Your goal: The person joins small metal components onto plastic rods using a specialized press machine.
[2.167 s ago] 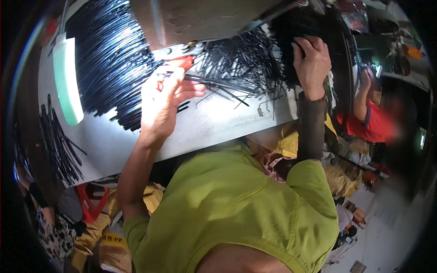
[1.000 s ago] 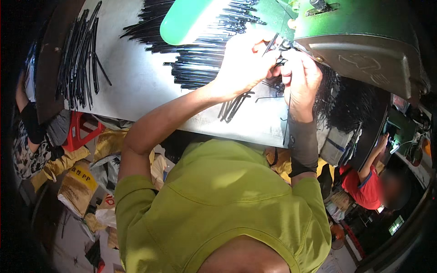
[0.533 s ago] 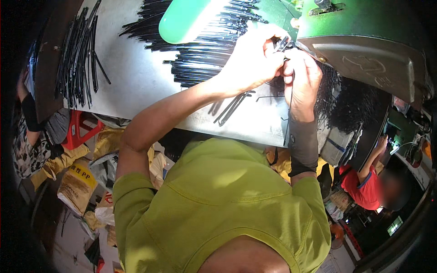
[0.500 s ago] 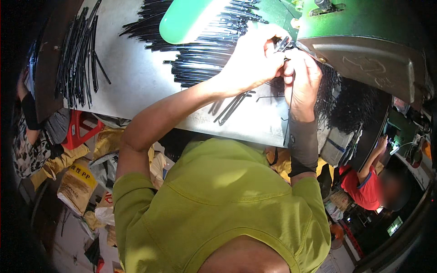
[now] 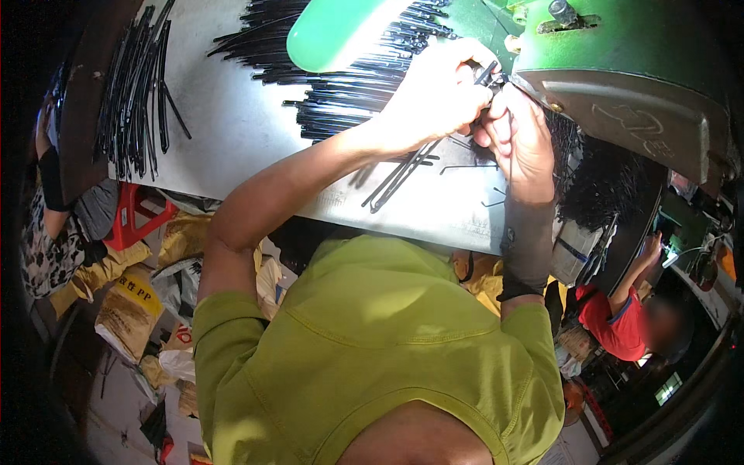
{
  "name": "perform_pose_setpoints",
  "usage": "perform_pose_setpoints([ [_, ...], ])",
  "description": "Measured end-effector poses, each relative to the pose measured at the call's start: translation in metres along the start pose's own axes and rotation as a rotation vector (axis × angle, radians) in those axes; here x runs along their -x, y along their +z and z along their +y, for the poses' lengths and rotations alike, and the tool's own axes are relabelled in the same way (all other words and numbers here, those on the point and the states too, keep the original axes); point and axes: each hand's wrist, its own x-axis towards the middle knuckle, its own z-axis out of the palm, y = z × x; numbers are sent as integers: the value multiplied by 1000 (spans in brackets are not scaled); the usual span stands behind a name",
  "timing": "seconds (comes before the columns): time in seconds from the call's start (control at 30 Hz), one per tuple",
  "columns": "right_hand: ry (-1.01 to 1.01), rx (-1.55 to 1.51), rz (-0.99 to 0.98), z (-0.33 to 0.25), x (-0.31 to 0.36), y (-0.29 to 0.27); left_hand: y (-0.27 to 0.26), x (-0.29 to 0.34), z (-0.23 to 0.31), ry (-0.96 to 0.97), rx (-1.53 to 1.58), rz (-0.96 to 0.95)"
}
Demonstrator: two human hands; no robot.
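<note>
One pale table (image 5: 232,139) lies beside a green machine (image 5: 620,46) and bears a heap of black strips (image 5: 341,106) just left of the left hand (image 5: 438,91). That hand is curled, its thumb and fingers pinching a black strip (image 5: 487,73). Close beside it, the right hand (image 5: 524,139) bunches its fingertips; whether they grip anything, I cannot tell. Dark printing (image 5: 136,285) marks a yellow-banded sack (image 5: 124,316) below.
</note>
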Motion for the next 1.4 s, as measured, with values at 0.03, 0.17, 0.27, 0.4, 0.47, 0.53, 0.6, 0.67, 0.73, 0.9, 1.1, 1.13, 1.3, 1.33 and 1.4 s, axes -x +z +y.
perform_pose_setpoints([
  [0.03,-23,178,53,2,2,2,0,0,3,-60,52,2],
  [0.17,155,392,76,13,29,24,-5,-4,-16,67,-9,11],
  [0.27,256,141,-33,28,42,37,-4,-7,-21,190,-212,-8],
  [0.4,253,145,-48,27,40,38,-6,-2,-8,-60,188,-59],
  [0.47,236,159,-76,27,41,37,-5,-2,-8,-92,219,-80],
  [0.53,217,169,-98,26,41,36,2,-5,-10,13,205,-9],
  [0.6,170,131,-83,21,41,37,-1,-7,-4,-9,131,-36],
  [0.67,157,132,-91,19,37,35,-1,-10,-5,-28,52,-48],
  [0.73,169,136,-71,16,35,35,6,-17,-13,38,291,40],
  [0.9,152,172,-24,17,36,34,8,-16,-13,97,164,60],
  [1.1,158,133,-16,19,34,37,8,-23,-32,296,-98,134],
  [1.13,158,110,1,19,35,37,9,-23,-31,305,-40,153],
  [1.3,164,-79,-3,17,39,41,8,-13,-18,45,74,43],
  [1.33,168,-63,22,17,39,44,9,-13,-15,-17,16,41],
  [1.4,168,-49,55,19,38,47,9,-13,-16,-31,50,41],
])
